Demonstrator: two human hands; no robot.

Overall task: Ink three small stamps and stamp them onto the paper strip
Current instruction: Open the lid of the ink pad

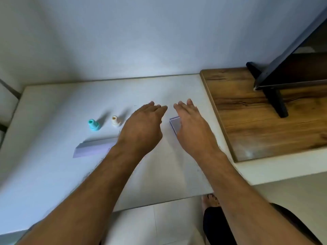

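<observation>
Hovering mid-frame, left hand (141,124) and right hand (190,124) were spread, holding nothing; the hidden third stamp risked being toppled.

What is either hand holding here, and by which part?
Nothing. The left hand and right hand hover flat and open above the table, no grip on any stamp.
</observation>
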